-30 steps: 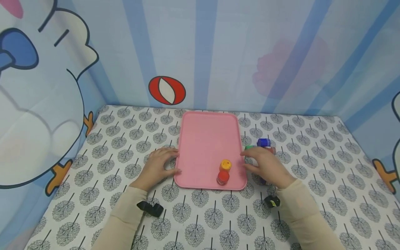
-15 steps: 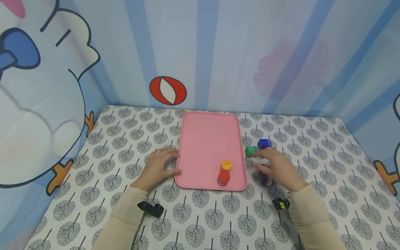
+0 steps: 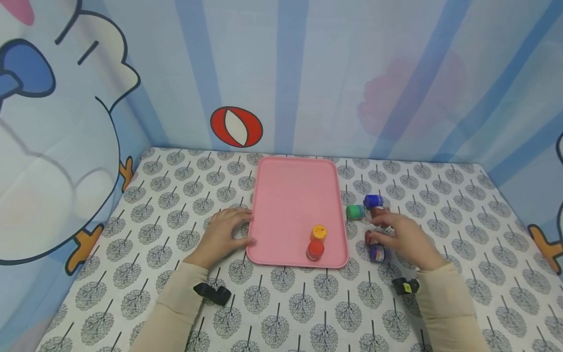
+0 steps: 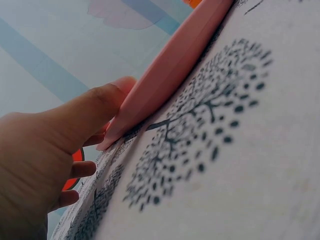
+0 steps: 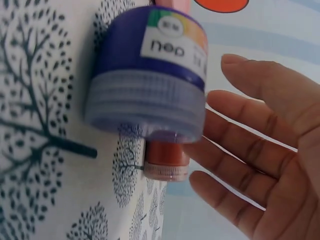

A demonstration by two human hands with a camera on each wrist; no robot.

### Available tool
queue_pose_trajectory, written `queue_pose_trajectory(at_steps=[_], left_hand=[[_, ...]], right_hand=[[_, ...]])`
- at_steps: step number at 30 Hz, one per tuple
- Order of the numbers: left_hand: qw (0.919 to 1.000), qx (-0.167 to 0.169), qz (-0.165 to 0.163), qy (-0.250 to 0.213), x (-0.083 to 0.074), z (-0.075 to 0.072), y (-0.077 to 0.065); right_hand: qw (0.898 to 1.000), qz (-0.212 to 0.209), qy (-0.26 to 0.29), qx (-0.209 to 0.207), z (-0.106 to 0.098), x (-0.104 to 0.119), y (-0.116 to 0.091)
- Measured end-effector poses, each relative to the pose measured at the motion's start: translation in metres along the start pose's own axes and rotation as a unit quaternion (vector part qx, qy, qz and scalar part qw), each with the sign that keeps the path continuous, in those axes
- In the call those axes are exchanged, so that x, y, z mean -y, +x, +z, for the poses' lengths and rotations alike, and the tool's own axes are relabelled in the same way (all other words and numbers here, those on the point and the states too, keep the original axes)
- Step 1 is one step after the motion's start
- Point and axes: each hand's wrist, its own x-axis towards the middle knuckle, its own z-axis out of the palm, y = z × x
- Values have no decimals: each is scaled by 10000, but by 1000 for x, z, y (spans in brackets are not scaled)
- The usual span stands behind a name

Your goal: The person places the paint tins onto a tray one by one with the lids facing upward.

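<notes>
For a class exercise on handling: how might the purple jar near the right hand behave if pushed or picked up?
The purple jar would probably roll if pushed, since it lies on its rounded side. Its ribbed end should give some grip, while the smooth-looking body may slip more.

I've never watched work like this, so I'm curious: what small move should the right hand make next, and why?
Probably curl the fingers of the right hand round the brown jar: they look open and close to it. The red jar and yellow jar are on the pink tray, while the brown one is on the table.
</notes>
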Motion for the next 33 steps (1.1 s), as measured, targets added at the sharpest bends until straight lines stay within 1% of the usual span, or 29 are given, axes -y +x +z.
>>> queue_pose_trajectory(at_steps=[3,8,16,23,33], left_hand=[[10000,-15,6,4,0,0,1],[10000,-68,55,12,0,0,1],[10000,-65,13,-49,1,-1,1],[9999,-34,-26,-101,1,0,0],[10000,-5,-47,-70,-1,0,0]], right_hand=[[9999,38,-6,110,-2,-3,-1],[9991,256,-49,349,-6,-8,-3],[9984,229,-97,513,-7,-13,-3],[9967,262,-77,765,-5,-18,-3],[9970,153,-63,753,-4,-20,-4]])
